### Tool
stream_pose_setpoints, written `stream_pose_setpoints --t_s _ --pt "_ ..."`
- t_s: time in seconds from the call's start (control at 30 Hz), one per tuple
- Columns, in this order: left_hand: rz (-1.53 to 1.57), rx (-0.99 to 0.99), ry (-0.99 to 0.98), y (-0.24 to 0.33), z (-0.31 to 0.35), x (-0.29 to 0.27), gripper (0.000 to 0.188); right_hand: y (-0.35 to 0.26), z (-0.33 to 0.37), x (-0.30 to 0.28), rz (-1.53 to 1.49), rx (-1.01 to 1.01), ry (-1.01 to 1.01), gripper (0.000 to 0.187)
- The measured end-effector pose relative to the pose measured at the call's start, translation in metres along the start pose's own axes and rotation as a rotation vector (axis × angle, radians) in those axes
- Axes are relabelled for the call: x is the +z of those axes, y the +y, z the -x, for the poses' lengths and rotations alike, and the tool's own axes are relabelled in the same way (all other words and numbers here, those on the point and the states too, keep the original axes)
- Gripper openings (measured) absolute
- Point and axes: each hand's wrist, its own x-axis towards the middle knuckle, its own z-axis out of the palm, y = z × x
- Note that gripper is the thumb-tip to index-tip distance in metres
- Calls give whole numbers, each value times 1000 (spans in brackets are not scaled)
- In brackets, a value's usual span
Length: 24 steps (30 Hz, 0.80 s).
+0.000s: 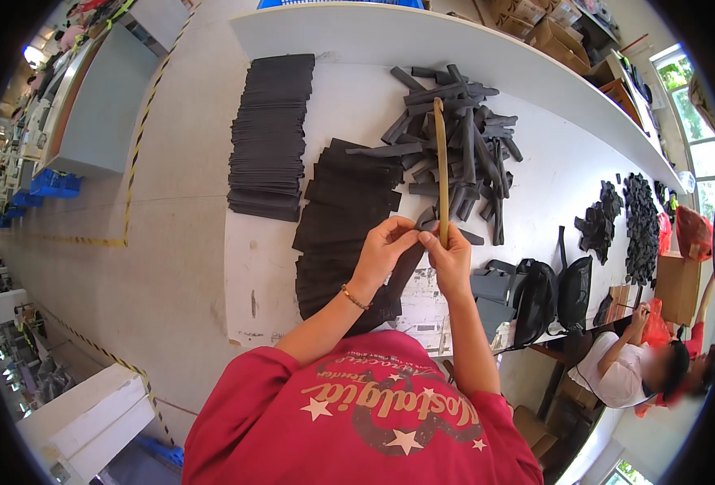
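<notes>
Both my hands meet over the near part of the white table (248,279). My left hand (380,252) pinches the edge of a dark fabric piece (428,220). My right hand (453,257) is closed round the lower end of a light wooden stick (442,153), its thumb touching the same fabric. The stick points away from me over a loose pile of dark fabric tubes (470,129). Left of my hands, flat black fabric pieces (349,194) lie overlapped in a row, partly beneath my left forearm. Beyond them is a neat long stack of dark pieces (268,133).
A raised white ledge (422,40) runs along the table's far side. Black bags (535,295) and heaps of small black parts (640,226) lie to the right. A co-worker in a white shirt (616,368) sits at the right end. Cardboard boxes (555,40) stand behind.
</notes>
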Motion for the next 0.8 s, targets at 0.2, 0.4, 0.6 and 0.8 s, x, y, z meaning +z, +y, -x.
stream_pose_setpoints --t_s 0.2,0.4,0.6,0.8 --pt "489 -157 227 -10 1 1 9 16 3 11 5 127 -67 9" --pt "-170 116 148 -12 -15 -23 16 19 1 13 206 134 -154 13" --pt "-192 158 380 15 -55 -79 18 -7 -54 -37 482 -262 112 15" --pt "-1230 358 -126 -23 -64 -111 15 -31 -88 -86 545 -200 203 28"
